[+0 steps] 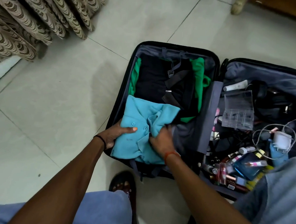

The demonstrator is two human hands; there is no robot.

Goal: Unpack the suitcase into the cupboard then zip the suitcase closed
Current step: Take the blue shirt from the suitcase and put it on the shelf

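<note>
A black suitcase [218, 67] lies open flat on the tiled floor. Its left half holds a folded light-blue polo shirt [140, 111] at the near end, with black clothes [153, 78] and a green garment [198, 70] behind it. My left hand [118, 132] grips the shirt's left edge, thumb on top near the buttons. My right hand [161, 139] grips the shirt's right side, its fingers tucked into the fabric and blurred. The right half is full of small items: a clear plastic box [238, 110], a white charger [282, 140] with cable, cosmetics [225, 170].
Patterned brown curtains [38, 19] hang at the upper left. A wooden furniture edge [281, 7] shows at the top right. My sandalled foot [123, 184] stands just before the suitcase, my knees at the lower corners. Open tiled floor [60, 92] stretches to the left.
</note>
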